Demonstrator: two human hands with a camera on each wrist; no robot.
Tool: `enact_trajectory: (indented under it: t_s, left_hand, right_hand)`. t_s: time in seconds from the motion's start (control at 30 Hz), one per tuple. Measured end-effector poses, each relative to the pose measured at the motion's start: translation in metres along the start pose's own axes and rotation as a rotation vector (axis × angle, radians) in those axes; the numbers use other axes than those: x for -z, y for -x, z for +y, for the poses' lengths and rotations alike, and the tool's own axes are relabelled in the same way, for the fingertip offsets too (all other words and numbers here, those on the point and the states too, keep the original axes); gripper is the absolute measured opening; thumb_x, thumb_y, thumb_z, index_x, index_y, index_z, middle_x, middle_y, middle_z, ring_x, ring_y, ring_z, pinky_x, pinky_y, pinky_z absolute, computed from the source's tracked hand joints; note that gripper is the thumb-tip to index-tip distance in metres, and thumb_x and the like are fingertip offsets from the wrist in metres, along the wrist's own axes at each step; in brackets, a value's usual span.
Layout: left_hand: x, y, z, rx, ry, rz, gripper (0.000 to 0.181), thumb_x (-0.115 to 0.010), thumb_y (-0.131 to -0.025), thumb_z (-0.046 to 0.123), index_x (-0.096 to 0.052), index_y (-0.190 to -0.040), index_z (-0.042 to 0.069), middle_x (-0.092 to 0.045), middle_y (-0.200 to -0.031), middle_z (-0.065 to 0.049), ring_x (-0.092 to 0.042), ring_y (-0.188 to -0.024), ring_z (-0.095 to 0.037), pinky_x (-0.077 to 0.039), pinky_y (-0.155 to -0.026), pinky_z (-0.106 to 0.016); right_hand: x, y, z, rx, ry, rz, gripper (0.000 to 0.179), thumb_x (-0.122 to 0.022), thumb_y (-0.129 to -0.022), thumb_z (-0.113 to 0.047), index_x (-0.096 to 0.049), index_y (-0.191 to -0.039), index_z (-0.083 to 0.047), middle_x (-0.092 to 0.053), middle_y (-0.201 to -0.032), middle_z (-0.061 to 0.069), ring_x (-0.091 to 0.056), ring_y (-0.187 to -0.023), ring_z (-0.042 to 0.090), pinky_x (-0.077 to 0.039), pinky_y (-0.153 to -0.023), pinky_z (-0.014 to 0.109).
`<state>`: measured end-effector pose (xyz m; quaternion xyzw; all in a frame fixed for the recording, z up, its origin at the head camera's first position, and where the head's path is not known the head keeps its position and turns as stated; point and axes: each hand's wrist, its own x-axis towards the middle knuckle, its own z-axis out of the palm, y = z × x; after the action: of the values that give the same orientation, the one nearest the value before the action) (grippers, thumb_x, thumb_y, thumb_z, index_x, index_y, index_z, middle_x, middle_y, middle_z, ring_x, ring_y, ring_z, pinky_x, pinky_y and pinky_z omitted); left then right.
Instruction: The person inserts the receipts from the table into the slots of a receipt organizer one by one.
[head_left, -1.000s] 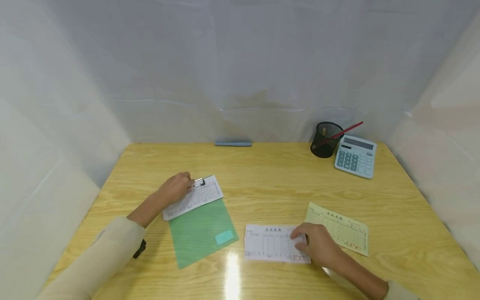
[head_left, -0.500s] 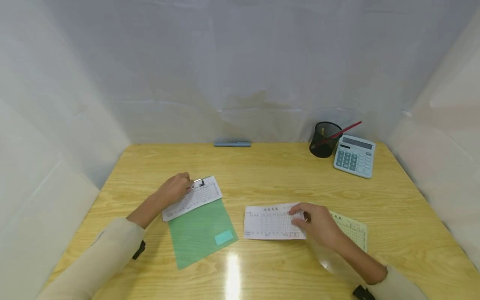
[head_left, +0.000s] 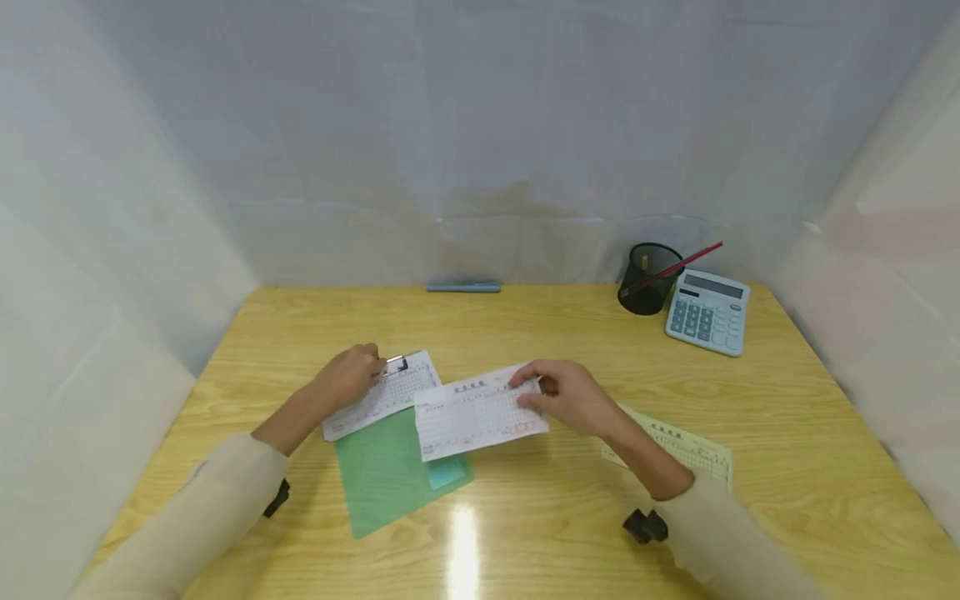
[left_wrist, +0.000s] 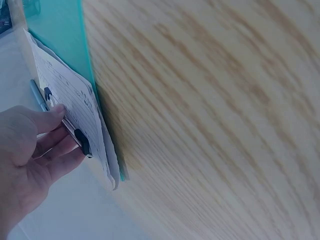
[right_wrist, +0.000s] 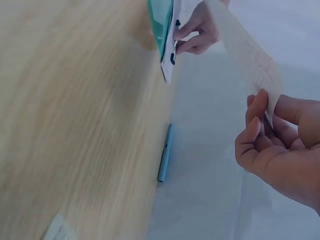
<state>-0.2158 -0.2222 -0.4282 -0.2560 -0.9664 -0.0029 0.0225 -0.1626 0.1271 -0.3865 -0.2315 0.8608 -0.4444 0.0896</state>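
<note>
A green clipboard (head_left: 390, 492) lies at the left with white printed forms (head_left: 408, 385) under the metal clip at its top. My left hand (head_left: 348, 379) pinches that clip (left_wrist: 75, 131), thumb on top and fingers beneath, as the left wrist view shows. My right hand (head_left: 570, 396) pinches a loose white form (head_left: 472, 417) by its right edge between thumb and fingers. This form is raised, tilted and overlaps the clipboard's right side in the head view. In the right wrist view the white form (right_wrist: 250, 55) hangs out from my right hand (right_wrist: 285, 140).
A yellow form (head_left: 693, 446) lies on the wooden table (head_left: 555, 533) at the right. A blue pen (head_left: 463, 287) rests along the back edge. At the back right stand a black mesh pen cup (head_left: 645, 283) and a light-blue calculator (head_left: 708, 312).
My right hand has lifted the white form off the table and carried it left and away from me, over to the clipboard's edge. My left hand has stayed at the clip.
</note>
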Motion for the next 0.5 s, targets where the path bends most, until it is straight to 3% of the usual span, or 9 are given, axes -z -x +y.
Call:
enact_trajectory:
  t_s: [0.27, 0.5]
  left_hand:
    - [0.002, -0.001, -0.003, 0.033, 0.058, -0.023, 0.024, -0.067, -0.086, 0.007, -0.069, -0.108, -0.002, -0.062, -0.091, -0.013, -0.061, -0.079, -0.023, -0.058, -0.071, -0.03]
    - [-0.001, -0.002, -0.004, 0.04, 0.086, -0.033, 0.025, -0.067, -0.086, 0.007, -0.068, -0.109, -0.001, -0.062, -0.092, -0.012, -0.061, -0.08, -0.022, -0.057, -0.07, -0.03]
  right_hand:
    - [-0.034, -0.056, -0.01, 0.02, -0.018, -0.127, 0.014, -0.066, -0.088, -0.009, -0.067, -0.103, -0.009, -0.066, -0.1, 0.007, -0.044, -0.061, 0.01, -0.034, -0.05, 0.017]
    - [-0.067, -0.093, -0.008, -0.012, 0.065, -0.166, 0.01, -0.066, -0.087, -0.009, -0.068, -0.097, -0.01, -0.066, -0.095, 0.005, -0.048, -0.069, 0.012, -0.039, -0.056, 0.017]
